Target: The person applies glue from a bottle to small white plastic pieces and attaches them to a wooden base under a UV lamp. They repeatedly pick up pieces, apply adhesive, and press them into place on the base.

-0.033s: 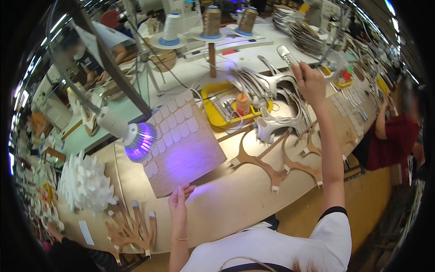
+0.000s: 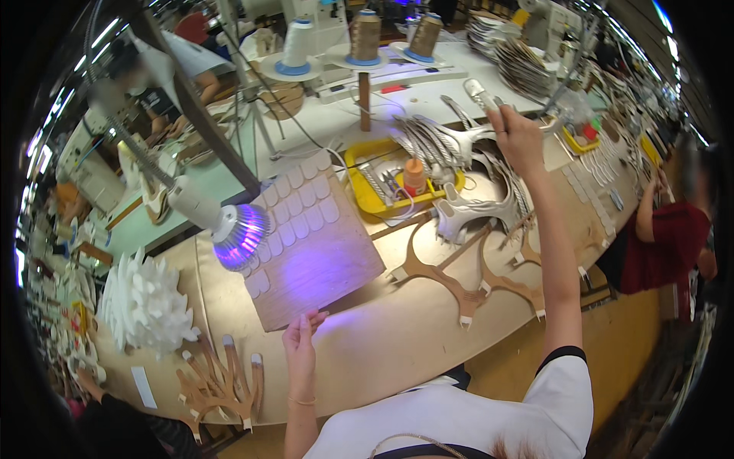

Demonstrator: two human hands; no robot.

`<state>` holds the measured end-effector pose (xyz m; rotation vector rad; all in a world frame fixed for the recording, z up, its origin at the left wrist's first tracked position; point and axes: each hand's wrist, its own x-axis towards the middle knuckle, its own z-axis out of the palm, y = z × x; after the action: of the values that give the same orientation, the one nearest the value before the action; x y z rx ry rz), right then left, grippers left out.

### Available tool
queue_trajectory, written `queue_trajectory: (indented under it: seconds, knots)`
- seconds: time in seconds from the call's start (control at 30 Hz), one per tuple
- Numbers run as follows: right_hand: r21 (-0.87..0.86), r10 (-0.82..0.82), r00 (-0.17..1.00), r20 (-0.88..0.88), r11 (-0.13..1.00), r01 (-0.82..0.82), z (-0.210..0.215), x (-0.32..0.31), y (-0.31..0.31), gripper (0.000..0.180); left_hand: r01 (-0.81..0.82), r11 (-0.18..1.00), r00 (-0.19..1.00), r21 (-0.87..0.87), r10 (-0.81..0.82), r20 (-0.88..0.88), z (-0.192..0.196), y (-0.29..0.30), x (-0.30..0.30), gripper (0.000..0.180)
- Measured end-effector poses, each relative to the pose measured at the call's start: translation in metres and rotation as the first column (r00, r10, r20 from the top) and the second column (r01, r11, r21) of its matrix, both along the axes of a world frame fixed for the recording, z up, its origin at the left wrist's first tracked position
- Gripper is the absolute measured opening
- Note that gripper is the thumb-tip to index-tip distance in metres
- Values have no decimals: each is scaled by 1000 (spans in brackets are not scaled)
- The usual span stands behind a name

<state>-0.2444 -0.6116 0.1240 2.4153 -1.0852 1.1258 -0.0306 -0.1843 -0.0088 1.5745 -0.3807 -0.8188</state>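
Observation:
My right hand (image 2: pixel 521 139) is raised over the far side of the table, its fingers closed on a white shoe-upper piece (image 2: pixel 479 93) with a rounded end. Below it lies a pile of white strappy shoe uppers (image 2: pixel 475 214). At the near edge of a wooden board (image 2: pixel 306 284) is my left hand (image 2: pixel 301 336), thumb and fingertips drawn together. Whatever they may pinch is too small to make out. Rows of small pale rounded pieces (image 2: pixel 294 206) cover the board's far and left parts. A lamp (image 2: pixel 241 236) casts violet light on the wood.
Brown strappy uppers (image 2: pixel 440 279) lie right of the board, others (image 2: pixel 222 386) near left beside a white heap (image 2: pixel 145 306). Behind the board stand a yellow tray (image 2: pixel 363 200) with an orange-capped bottle (image 2: pixel 414 176) and thread cones (image 2: pixel 365 38). A person in red (image 2: pixel 661 245) is at the right.
The whole view has shifted slightly. Against the table, my right hand has moved a little to the left with the white piece. My left hand stays at the board's edge.

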Motion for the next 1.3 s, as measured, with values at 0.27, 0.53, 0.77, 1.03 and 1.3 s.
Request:
queue_trajectory:
  seconds: [0.27,0.53,0.77,1.03,1.3]
  knots:
    - [145,8,978,-207,989,23,-102,71,-88,36,-172,983,965,-65,182,188,4,11,21,34]
    - [-90,40,910,-412,992,-85,-125,79,-85,27,-200,979,809,31,147,568,12,20,31,23]
    - [-88,0,980,-201,996,-18,-107,42,-51,30,-492,843,706,215,243,665,19,77,57,22]
    - [74,157,983,-95,986,-150,-98,-4,24,24,-605,637,569,478,-73,819,1,168,85,35]
    - [355,277,959,53,893,-278,-102,4,103,25,-514,643,641,568,-153,753,-16,184,34,34]
